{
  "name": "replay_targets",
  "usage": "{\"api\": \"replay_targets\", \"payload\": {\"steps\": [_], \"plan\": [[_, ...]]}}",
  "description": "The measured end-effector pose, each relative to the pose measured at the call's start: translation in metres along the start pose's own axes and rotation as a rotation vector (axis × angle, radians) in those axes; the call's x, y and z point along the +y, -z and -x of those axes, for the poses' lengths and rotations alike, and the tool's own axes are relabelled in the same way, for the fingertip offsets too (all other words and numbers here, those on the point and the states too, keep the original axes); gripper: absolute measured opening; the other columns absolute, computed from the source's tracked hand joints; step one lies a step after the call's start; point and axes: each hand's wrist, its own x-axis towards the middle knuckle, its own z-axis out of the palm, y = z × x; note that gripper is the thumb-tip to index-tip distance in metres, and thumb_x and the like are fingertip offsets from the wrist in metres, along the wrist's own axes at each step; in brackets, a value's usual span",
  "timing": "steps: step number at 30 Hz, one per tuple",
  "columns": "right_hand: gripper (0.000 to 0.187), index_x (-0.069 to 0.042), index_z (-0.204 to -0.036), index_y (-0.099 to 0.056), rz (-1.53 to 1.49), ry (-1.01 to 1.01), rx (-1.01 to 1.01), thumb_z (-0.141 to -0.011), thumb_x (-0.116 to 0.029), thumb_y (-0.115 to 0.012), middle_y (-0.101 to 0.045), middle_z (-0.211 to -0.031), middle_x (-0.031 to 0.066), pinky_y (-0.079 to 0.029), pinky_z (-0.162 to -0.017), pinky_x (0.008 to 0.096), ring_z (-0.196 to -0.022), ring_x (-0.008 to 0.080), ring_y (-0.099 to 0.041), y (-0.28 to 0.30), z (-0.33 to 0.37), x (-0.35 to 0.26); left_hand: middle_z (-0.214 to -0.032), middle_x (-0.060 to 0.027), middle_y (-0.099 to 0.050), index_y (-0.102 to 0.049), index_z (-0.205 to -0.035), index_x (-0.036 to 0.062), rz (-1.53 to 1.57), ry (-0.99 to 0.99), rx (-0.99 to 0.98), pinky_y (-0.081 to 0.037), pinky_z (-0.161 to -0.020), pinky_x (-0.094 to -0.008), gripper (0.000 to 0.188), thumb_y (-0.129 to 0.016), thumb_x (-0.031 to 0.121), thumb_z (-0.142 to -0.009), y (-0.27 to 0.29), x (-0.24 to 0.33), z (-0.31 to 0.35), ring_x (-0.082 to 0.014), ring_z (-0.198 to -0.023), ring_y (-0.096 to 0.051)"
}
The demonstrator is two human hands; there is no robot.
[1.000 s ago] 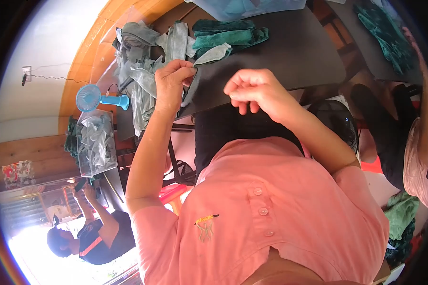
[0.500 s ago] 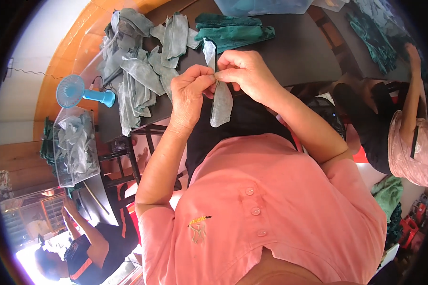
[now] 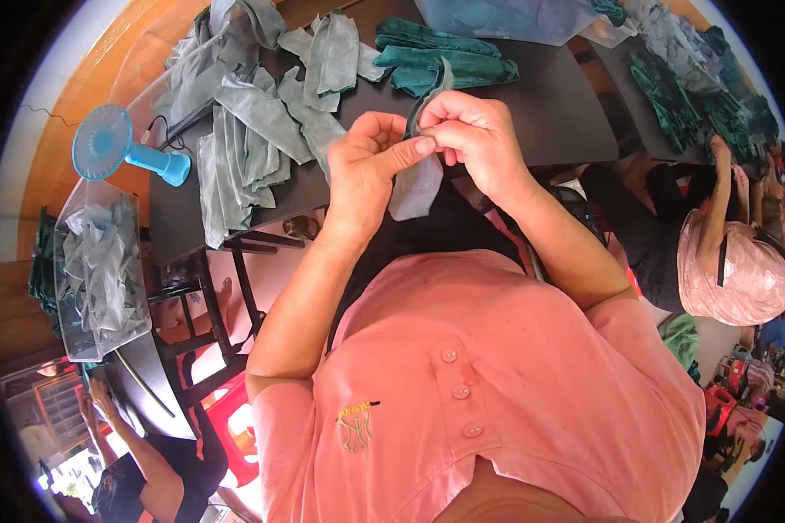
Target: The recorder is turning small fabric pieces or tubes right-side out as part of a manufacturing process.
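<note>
Just beyond my torso, over the near edge of the dark table, both hands hold a soft grey-green fabric strip (image 3: 414, 187). My left hand (image 3: 364, 170) is closed, its thumb pressed on the strip's middle. My right hand (image 3: 484, 144) pinches it just to the right, fingertips close to the left thumb. The upper end curls up with a darker green side showing, and the wider pale end hangs down. Part of the strip is hidden behind my fingers. Left of my hands lie several loose grey-green fabric pieces (image 3: 257, 122); beyond them is a dark green velvety stack (image 3: 445, 65).
A small blue fan (image 3: 161, 166) stands at the table's left. Beside it is a clear box (image 3: 141, 301) filled with grey fabric. A translucent bluish bin (image 3: 497, 19) sits at the far edge. Co-workers sit at left and right; more dark green pieces (image 3: 663, 100) lie on the right table.
The strip has turned between my fingers: its upper part now shows a dark green edge and the hanging part looks wider. The whole view has shifted slightly.
</note>
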Motion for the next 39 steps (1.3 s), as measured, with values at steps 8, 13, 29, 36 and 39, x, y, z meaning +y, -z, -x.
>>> {"api": "replay_targets", "payload": {"steps": [8,13,29,36,39], "plan": [[0.009,0.001,-0.078,-0.062,-0.057,0.025,0.069,-0.078,-0.008,-0.059,-0.056,-0.065,0.0015,-0.035,-0.049,0.0214,-0.053,0.0078,-0.048,-0.008,0.02,-0.004,-0.074,-0.0023,-0.062,-0.063,-0.087,-0.0024,-0.333,-0.393,0.057,-0.043,-0.063,-0.0229,0.009,-0.064,-0.002,-0.078,0.002,-0.011,0.009,-0.0088,-0.066,-0.053],[0.009,0.002,-0.077,-0.061,-0.037,0.043,0.109,-0.077,-0.007,-0.058,-0.056,-0.065,0.002,-0.035,-0.05,0.0221,-0.052,0.0079,-0.047,-0.006,0.039,-0.013,-0.07,-0.0025,-0.058,-0.063,-0.081,-0.0036,-0.174,-0.358,0.132,-0.042,-0.062,-0.0245,0.005,-0.06,-0.002,-0.077,-0.007,-0.012,0.018,-0.0092,-0.066,-0.05],[0.01,0.0,-0.074,-0.06,-0.116,0.006,-0.059,-0.076,-0.009,-0.056,-0.054,-0.062,0.0005,-0.035,-0.049,0.0229,-0.052,0.0077,-0.046,-0.013,0.058,-0.023,-0.072,0.0008,-0.053,-0.057,-0.091,0.0001,-0.473,-0.529,0.006,-0.042,-0.055,-0.0238,0.014,-0.059,-0.008,-0.081,-0.001,-0.031,0.033,-0.0079,-0.061,-0.046],[0.004,0.001,-0.079,-0.059,0.037,0.222,0.314,-0.082,-0.001,-0.061,-0.058,-0.069,0.0018,-0.042,-0.054,0.0238,-0.06,0.0078,-0.051,-0.034,0.06,0.008,-0.083,-0.004,-0.056,-0.064,-0.093,-0.0042,-0.358,-0.379,0.037,-0.042,-0.071,-0.0239,0.012,-0.057,-0.005,-0.083,0.001,-0.014,0.023,-0.0108,-0.078,-0.052],[0.004,0.002,-0.081,-0.058,0.296,0.327,0.193,-0.082,0.003,-0.063,-0.059,-0.071,0.0047,-0.044,-0.056,0.0249,-0.062,0.0086,-0.053,-0.023,0.045,0.016,-0.083,-0.0058,-0.057,-0.063,-0.092,-0.0044,-0.372,-0.394,0.05,-0.044,-0.072,-0.0262,0.013,-0.056,-0.006,-0.082,-0.002,-0.024,0.019,-0.0143,-0.078,-0.054]]}}
